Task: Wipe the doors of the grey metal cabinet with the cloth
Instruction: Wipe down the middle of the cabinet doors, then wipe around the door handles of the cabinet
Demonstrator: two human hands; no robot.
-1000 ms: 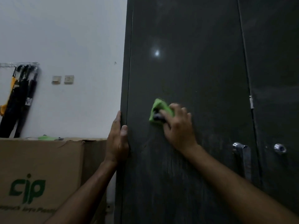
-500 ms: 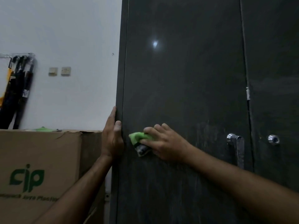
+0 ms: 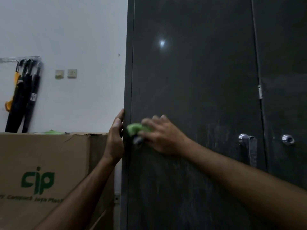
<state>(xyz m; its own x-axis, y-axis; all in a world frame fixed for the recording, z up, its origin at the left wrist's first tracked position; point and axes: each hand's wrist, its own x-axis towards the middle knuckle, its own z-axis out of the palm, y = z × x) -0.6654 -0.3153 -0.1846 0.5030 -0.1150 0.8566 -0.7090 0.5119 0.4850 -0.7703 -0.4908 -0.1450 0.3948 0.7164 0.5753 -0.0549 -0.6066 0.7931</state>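
Note:
The grey metal cabinet's left door [image 3: 191, 80] fills the middle of the view, streaked with dust lower down. The right door [image 3: 285, 63] lies past a vertical seam. My right hand [image 3: 163, 138] presses a bunched green cloth [image 3: 134, 129] flat against the left door near its left edge, blurred by motion. My left hand [image 3: 116, 140] lies flat along the cabinet's left side edge, fingers pointing up, holding nothing.
A chrome lever handle [image 3: 248, 143] and a round chrome lock [image 3: 288, 139] sit at hand height to the right. A brown cardboard box [image 3: 46, 171] stands against the cabinet's left side. Folded umbrellas [image 3: 23, 97] hang on the white wall, near two wall switches [image 3: 66, 73].
My right hand swept the cloth down and left across the door, from mid-door to its left edge. My left hand stayed on the side edge.

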